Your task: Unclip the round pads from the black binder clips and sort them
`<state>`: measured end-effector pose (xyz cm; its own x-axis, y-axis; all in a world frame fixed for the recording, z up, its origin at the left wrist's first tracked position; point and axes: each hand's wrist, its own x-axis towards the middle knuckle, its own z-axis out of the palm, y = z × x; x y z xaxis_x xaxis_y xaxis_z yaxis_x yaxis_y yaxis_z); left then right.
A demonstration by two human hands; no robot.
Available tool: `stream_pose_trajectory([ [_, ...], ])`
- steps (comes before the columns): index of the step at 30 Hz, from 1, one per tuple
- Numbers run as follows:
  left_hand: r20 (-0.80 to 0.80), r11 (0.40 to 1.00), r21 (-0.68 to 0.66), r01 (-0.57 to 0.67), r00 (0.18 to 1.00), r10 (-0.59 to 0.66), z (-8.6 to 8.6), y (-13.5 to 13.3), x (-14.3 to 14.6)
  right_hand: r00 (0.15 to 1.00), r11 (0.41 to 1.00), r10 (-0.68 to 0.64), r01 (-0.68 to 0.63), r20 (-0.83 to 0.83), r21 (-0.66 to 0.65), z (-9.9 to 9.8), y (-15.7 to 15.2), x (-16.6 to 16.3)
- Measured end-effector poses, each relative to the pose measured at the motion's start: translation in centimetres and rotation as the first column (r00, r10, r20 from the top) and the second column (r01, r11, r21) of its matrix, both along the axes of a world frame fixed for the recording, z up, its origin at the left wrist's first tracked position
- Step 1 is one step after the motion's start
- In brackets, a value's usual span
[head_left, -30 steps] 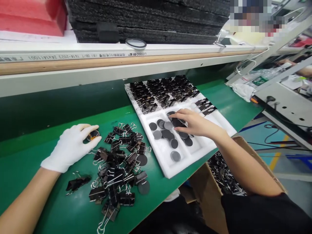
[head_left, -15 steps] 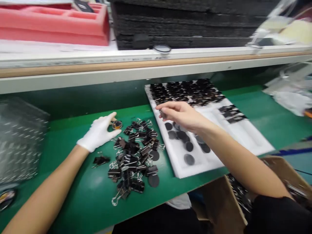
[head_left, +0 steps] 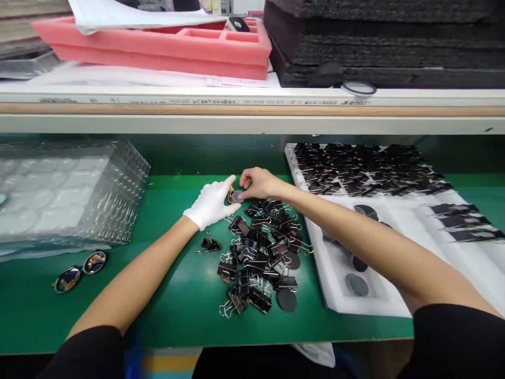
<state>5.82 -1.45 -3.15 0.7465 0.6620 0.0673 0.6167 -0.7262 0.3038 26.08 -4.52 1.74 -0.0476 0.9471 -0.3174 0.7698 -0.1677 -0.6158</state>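
My left hand [head_left: 211, 205], in a white glove, has its thumb and forefinger around a round dark-rimmed lens [head_left: 230, 198] with an orange sheen; the other fingers are partly hidden. My bare right hand [head_left: 261, 185] pinches a thin grey disc [head_left: 238, 196] right over that lens. Whether the disc touches the lens I cannot tell. Just in front of both hands lies a heap of black binder clips [head_left: 256, 258] with silver wire handles. One binder clip [head_left: 210, 243] lies apart, below my left wrist. A dark disc [head_left: 286, 300] rests at the heap's lower right.
At right, a white foam tray [head_left: 327, 295] holds rows of binder clips [head_left: 363, 166] and loose grey discs [head_left: 357, 285]. Clear plastic trays [head_left: 79, 189] are stacked at left, with round sunglasses [head_left: 81, 271] before them. A shelf edge [head_left: 252, 125] crosses above the green table [head_left: 169, 310].
My right hand has moved from above the foam tray to the lens at my left hand, carrying the grey disc. The view has swung left, showing the whole pair of sunglasses.
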Motion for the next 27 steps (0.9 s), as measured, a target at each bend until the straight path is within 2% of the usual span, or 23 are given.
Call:
stream_pose_trajectory([
  [4,0.004,1.0,-0.022,-0.002,1.0,0.003,-0.2,0.2,0.0,0.975,0.998,0.061,-0.065,0.212,0.008,-0.2,0.3,-0.3],
  [8,-0.023,1.0,-0.005,-0.004,1.0,0.004,-0.2,0.0,0.0,0.939,0.992,0.124,-0.127,0.321,-0.011,2.0,-1.7,0.6],
  [12,-0.007,1.0,-0.01,-0.024,1.0,0.024,-0.1,-0.1,0.1,0.854,0.953,0.304,-0.267,0.422,-0.144,4.3,-4.9,1.5],
  [14,0.005,0.999,-0.031,-0.042,0.999,0.042,-0.2,-0.1,0.3,0.801,0.928,0.372,-0.31,0.469,-0.206,4.4,-5.8,1.3],
  [16,0.013,0.997,-0.046,-0.063,0.998,0.064,-0.3,0.1,0.4,0.782,0.918,0.397,-0.339,0.481,-0.206,4.1,-6.0,0.7],
  [20,0.032,0.993,-0.08,-0.085,0.996,0.088,-0.3,0.7,-0.2,0.749,0.929,0.356,-0.349,0.559,-0.123,3.7,-4.4,-0.2],
  [23,0.058,0.987,-0.12,-0.108,0.992,0.116,-0.3,1.4,-1.1,0.741,0.934,0.348,-0.331,0.574,-0.138,4.1,-2.6,-0.2],
  [25,0.079,0.984,-0.145,-0.102,0.99,0.114,-0.3,1.7,-1.5,0.786,0.945,0.326,-0.283,0.526,-0.164,4.3,-1.5,0.0],
  [27,0.092,0.986,-0.151,-0.071,0.992,0.085,-0.4,1.8,-1.7,0.891,0.982,0.184,-0.153,0.415,-0.106,4.1,-0.5,-0.1],
])
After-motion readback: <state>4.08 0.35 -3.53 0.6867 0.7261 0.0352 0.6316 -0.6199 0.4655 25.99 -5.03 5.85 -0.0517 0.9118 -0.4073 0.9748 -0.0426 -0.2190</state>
